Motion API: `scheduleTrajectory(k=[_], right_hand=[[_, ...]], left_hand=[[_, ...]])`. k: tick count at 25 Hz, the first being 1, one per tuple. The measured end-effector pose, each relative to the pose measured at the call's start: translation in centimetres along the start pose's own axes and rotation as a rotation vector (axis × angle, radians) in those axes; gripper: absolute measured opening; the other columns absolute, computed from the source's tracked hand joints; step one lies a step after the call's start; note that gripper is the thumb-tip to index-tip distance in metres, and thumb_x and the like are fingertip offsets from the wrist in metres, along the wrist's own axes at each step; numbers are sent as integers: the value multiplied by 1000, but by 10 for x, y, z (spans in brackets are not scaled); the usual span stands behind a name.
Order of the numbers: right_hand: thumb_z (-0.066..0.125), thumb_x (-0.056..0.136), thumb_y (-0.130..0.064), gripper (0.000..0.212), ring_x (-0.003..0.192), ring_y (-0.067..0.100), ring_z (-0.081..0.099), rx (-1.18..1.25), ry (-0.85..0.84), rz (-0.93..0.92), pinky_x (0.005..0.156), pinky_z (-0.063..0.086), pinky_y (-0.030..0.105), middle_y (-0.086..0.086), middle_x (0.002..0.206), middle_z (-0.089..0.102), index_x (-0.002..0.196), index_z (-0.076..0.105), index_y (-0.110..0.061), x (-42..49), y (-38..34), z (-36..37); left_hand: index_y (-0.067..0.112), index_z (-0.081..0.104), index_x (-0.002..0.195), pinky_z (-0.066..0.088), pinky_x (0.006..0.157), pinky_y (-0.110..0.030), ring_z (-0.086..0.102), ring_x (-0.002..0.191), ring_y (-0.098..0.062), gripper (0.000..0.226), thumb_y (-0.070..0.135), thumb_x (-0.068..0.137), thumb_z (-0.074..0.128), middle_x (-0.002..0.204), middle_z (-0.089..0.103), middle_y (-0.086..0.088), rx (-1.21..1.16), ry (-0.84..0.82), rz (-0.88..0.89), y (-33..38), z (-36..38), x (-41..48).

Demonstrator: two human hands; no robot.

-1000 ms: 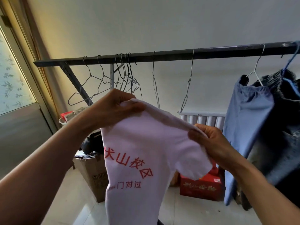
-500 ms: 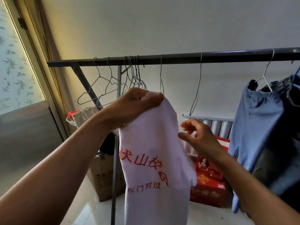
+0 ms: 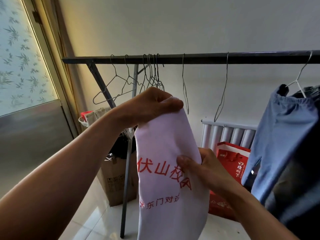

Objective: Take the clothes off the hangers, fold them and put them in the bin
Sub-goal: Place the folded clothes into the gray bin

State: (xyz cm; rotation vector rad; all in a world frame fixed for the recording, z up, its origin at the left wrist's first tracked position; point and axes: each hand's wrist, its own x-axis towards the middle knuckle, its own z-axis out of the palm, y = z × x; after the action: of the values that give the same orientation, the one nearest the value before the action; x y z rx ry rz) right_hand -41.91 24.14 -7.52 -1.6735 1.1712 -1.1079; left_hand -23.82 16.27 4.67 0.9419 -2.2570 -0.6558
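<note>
A white T-shirt (image 3: 166, 144) with red printed characters hangs folded lengthwise in front of me. My left hand (image 3: 150, 106) grips its top end, held up just below the dark clothes rail (image 3: 207, 58). My right hand (image 3: 200, 168) pinches the shirt's right edge halfway down, thumb on the front. Several empty wire hangers (image 3: 152, 77) hang on the rail. At the right, blue trousers (image 3: 277, 135) hang on a white hanger (image 3: 297, 80), with dark clothes (image 3: 303, 187) behind them. No bin is in view.
A brown cardboard box (image 3: 117, 181) stands on the tiled floor behind the rack's leg (image 3: 127, 170). Red gift bags (image 3: 232, 158) sit in front of a white radiator (image 3: 228, 134). A frosted door (image 3: 22, 66) is at the left.
My right hand let go of the sleeve side, dropped lower and took hold of the shirt's right edge. The shirt now hangs narrower, from my left hand.
</note>
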Motion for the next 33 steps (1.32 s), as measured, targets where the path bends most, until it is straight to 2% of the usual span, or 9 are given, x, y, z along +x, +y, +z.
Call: scheduleTrajectory(k=[3,7,10,12,15,20,24,29,33], right_hand=[[59,79,-41,33,72,20,73,69,-24,33,63,58,26,4,80,75,90,66,-11,-1,-12,-7],[61,88,-24,17,67,22,73,264,60,70,55,55,23,8,77,75,89,68,-8,4,-26,-19],[61,90,-21,17,69,26,73,319,103,121,56,56,27,12,82,75,93,68,-5,10,-28,-26],[61,91,-20,18,67,23,73,315,117,162,53,55,26,11,80,76,93,68,-4,13,-25,-27],[63,89,-22,25,64,20,72,289,153,233,51,55,26,10,80,75,104,64,-3,15,-17,-24],[84,54,-45,112,104,27,66,114,151,190,79,60,40,9,132,53,147,23,-40,15,4,-23],[73,82,-7,62,108,21,62,-81,43,85,87,58,38,-1,120,59,135,48,-26,11,9,-27],[65,89,-13,16,87,11,65,-356,85,0,72,55,23,-4,94,67,95,69,-26,11,4,-30],[73,75,-35,25,83,13,69,-66,89,10,63,52,19,-2,92,71,95,70,-21,11,-4,-36]], left_hand=[[12,70,104,50,66,-28,63,76,-16,34,41,92,59,91,73,-9,-212,146,-113,-14,-2,-4],[18,59,131,49,97,-46,61,118,-33,90,81,82,17,132,61,-15,-1076,-21,-324,-59,40,-42],[9,63,127,56,88,-43,65,111,-34,99,84,62,54,124,65,-19,-1176,-151,-311,-64,79,-73],[10,48,138,60,73,-38,70,96,-33,101,52,55,87,114,68,-21,-1106,-10,-325,-63,89,-75],[44,31,140,61,69,-46,71,90,-40,85,10,75,72,103,71,-22,-1018,209,-293,-57,93,-74],[21,61,126,61,70,-37,73,90,-29,48,6,81,66,98,75,-5,-845,354,-268,-47,103,-79],[17,59,127,60,77,-35,72,93,-22,51,-5,82,68,106,72,-7,-664,273,-291,-46,94,-80],[30,68,109,54,83,-28,60,91,-1,27,29,82,73,100,66,13,274,227,-167,-46,68,-79],[26,72,85,57,71,-32,61,87,-13,21,44,75,75,101,58,3,17,203,-231,-50,53,-81]])
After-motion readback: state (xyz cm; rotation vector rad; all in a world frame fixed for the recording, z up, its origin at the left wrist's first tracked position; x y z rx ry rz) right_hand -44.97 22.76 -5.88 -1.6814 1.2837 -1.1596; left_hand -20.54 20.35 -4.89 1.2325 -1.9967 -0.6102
